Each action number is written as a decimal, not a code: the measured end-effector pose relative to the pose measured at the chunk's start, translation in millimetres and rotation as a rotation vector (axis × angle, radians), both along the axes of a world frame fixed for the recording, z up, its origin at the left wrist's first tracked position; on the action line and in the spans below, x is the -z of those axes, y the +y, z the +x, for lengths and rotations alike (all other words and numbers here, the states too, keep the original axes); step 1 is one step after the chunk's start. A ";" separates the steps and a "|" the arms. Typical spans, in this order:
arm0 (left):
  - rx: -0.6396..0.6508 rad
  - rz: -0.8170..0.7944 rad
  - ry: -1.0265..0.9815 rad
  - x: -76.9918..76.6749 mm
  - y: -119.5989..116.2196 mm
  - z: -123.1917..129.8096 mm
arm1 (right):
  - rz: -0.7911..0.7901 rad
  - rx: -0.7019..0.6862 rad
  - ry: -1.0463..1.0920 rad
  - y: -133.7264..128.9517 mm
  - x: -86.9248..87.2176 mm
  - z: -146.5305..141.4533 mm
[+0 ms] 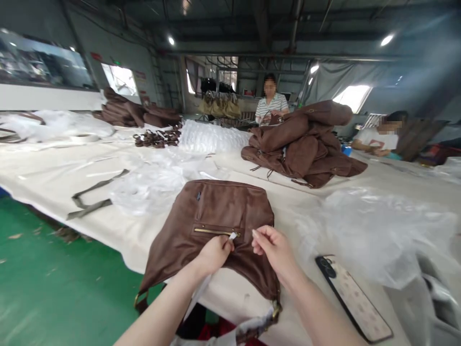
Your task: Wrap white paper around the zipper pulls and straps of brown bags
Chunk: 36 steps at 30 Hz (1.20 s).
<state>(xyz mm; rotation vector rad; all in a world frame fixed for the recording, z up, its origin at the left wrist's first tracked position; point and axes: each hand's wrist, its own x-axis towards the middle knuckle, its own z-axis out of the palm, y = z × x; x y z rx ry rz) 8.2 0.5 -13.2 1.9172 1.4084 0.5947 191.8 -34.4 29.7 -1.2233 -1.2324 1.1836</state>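
Landmark: brown bag (219,206), flat on the worktop (90,166). Left hand (216,252) at the bag's zipper (212,231), fingers pinching a white tag (233,236). Right hand (272,242) over the bag's right side, fingertips together. Phone (355,298) right of the bag; clear plastic (382,230) beyond the phone. Bag pile (302,144) behind the bag, to the right; grey strap (91,199) left of it.

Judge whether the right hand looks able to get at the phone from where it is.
Probably yes: the right hand is above the brown bag, and the phone lies uncovered on the table beyond the right forearm, with nothing seen on top of it.
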 end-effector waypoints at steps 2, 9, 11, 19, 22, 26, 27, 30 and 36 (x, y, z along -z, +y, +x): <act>0.003 0.009 0.006 2.0 0.2 -0.5 | -0.093 -0.117 0.100 20.8 7.7 -17.8; 0.067 0.014 -0.024 1.5 -2.9 -3.5 | -0.285 -0.319 0.190 37.3 42.5 -24.6; 0.101 0.016 -0.060 -0.8 -4.4 -3.8 | -0.289 -0.355 0.152 36.9 46.3 -23.4; 0.106 -0.070 -0.184 -1.5 -5.1 -5.5 | -0.352 -0.297 -0.008 38.2 45.8 -28.2; 0.065 -0.143 -0.268 -0.6 -5.0 -4.3 | -0.357 -0.236 -0.099 36.7 43.5 -31.3; -0.154 -0.364 -0.381 -2.7 -3.7 -0.9 | -0.361 -0.277 -0.106 34.3 41.1 -27.1; -0.193 -0.436 -0.418 -4.1 -3.1 -0.5 | -0.377 -0.312 -0.081 33.7 41.0 -24.2; -0.217 -0.606 -0.485 -11.2 -3.1 -1.2 | -0.434 -0.399 -0.008 31.6 42.2 -15.3; -0.170 -1.145 -0.789 -25.2 -19.4 0.6 | -0.387 -0.472 0.008 28.0 47.6 -14.8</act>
